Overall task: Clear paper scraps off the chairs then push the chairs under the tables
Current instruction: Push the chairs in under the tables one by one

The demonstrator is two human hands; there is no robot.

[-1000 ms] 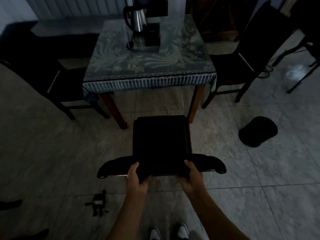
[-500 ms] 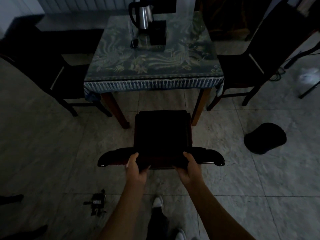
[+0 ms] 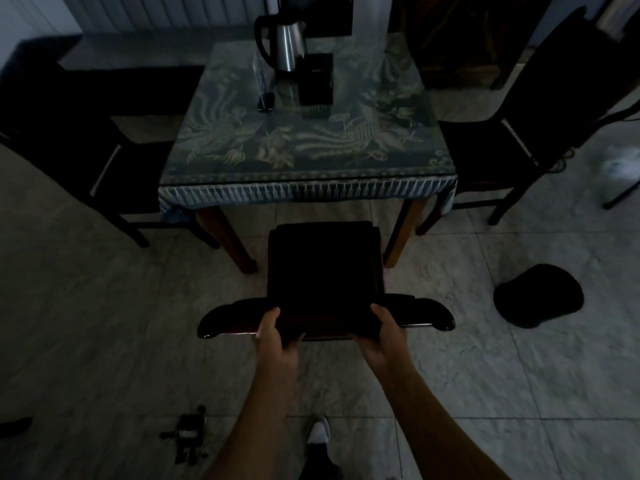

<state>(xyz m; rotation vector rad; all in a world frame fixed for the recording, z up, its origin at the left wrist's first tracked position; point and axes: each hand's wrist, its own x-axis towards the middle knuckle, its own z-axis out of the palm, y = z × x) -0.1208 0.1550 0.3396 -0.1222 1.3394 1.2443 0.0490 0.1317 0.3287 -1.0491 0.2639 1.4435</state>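
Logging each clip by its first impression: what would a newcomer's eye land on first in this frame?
First, both hands, left hand and right hand, gripping the top rail of a dark chair at centre, its seat pointing at the table. Next, the table's patterned, fringed cloth with a steel kettle at its far edge. Two more dark chairs flank the table, and a black round object lies on the tiled floor to the right.

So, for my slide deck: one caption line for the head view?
Both hands, left and right, grip a dark chair facing the table.

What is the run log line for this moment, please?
step: pushing chair | left hand: grips top rail | right hand: grips top rail | chair: outside table
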